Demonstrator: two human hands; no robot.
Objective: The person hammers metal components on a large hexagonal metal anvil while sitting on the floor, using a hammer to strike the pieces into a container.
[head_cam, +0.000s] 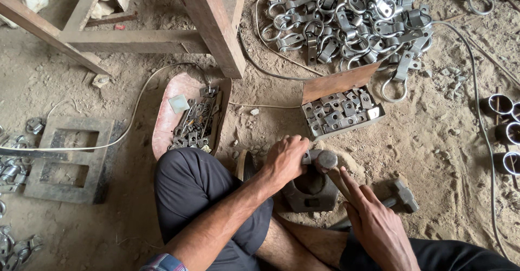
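Head view, looking down at a dirt floor: a short round metal bar point(323, 160) lies across the top of a dark iron block point(310, 191) set in the sand, just ahead of the person's knees. The left hand point(284, 160) is curled around the near end of the bar, fingers wrapped shut on it, forearm reaching in from the lower left over a dark trouser leg. The right hand point(374, 222) comes up from the lower right with its fingers held straight and close together, the tips touching the block's edge just below the bar's free end; it grips nothing. A hammer point(398, 196) lies on the sand just beside the right hand, its head pointing away from the block.

Beyond the block, an open cardboard box point(340, 111) holds small flat metal plates. To its left a pink tray point(168, 119) carries more small metal pieces. Farther off, at the top of the view, a big heap of metal ring clamps point(352, 19) is spread over the ground, with a thin cable looping around it. A wooden bench frame point(211, 21) stands at the upper left, and a hollow concrete block point(73, 160) lies at the left. Short metal pipe sections point(506, 133) sit at the right edge.
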